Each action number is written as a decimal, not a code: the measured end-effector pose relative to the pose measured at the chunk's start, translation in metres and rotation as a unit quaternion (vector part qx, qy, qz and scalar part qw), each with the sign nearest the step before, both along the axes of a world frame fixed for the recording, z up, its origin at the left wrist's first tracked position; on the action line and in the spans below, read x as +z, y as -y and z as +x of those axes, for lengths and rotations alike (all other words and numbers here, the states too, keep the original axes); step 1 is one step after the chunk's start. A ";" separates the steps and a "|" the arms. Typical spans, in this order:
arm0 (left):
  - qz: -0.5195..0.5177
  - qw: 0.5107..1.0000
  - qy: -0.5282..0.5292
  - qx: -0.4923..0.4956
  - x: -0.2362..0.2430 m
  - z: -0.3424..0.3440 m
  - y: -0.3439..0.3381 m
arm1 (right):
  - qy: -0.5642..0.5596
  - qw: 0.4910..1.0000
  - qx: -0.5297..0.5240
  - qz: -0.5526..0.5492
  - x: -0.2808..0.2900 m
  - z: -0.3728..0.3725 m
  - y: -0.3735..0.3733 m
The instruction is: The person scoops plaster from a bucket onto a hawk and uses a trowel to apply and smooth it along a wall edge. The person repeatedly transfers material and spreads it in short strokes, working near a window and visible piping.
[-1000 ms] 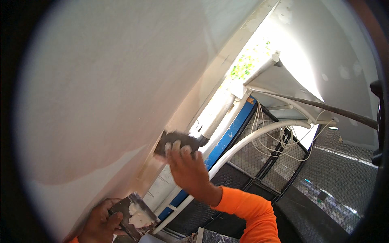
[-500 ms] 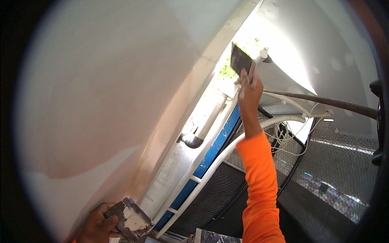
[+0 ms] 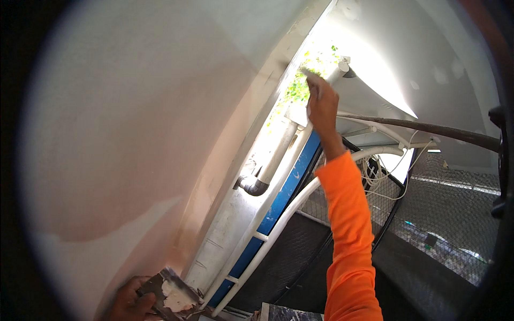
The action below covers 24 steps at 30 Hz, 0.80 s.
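Observation:
At the lower left, my left hand (image 3: 130, 300) grips a dark, flat putty knife (image 3: 151, 286), its thumb lying over the plate. A lump of pale pinkish putty (image 3: 176, 297) sits on that blade. My right arm, in an orange sleeve, reaches up to the wall's far edge. There my right hand (image 3: 323, 105) is closed around a second putty knife (image 3: 306, 71), whose blade shows nearly edge-on and partly washed out by bright light. The large smooth wall (image 3: 144, 123) fills the left side, with pinkish and whitish patches. Whether the blade touches the wall edge I cannot tell.
A grey pipe with a black elbow (image 3: 252, 185) runs beside the wall edge. White metal railing (image 3: 284, 216) and a blue strip (image 3: 292, 184) lie right of it. A dark rod (image 3: 428, 128), coiled white cable (image 3: 375, 174) and wire mesh (image 3: 455, 214) are at the right.
My right hand has shifted slightly left, toward the wall edge, and the putty knife has turned from broadside to nearly edge-on. The left hand with its loaded putty knife has barely moved.

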<state>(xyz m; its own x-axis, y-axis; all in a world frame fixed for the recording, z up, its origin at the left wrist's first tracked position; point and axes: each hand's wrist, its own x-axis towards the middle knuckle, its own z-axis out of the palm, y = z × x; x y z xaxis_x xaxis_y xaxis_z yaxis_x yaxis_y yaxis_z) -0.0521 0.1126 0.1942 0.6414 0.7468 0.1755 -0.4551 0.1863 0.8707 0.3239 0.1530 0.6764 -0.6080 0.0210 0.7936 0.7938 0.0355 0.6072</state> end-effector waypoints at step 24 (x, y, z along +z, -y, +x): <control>-0.043 0.998 -0.036 -0.009 0.013 -0.007 0.004 | -0.368 0.773 0.208 -0.474 -0.323 -0.032 0.112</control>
